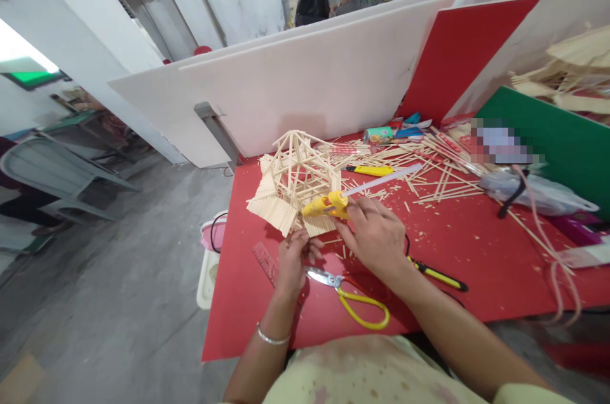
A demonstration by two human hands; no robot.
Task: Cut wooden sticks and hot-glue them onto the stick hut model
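Yellow glue gun (325,206), plain red table (238,321)

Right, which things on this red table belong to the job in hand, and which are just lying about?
Seem part of the job:
glue gun, in the right hand
stick model, by the left hand
loose sticks, probably for the model

Apparently just lying about:
scissors
clear ruler
yellow cutter
plastic bag

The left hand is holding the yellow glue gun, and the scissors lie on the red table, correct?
The hand is wrong: the head view shows the right hand holding the yellow glue gun. The scissors do lie on the red table.
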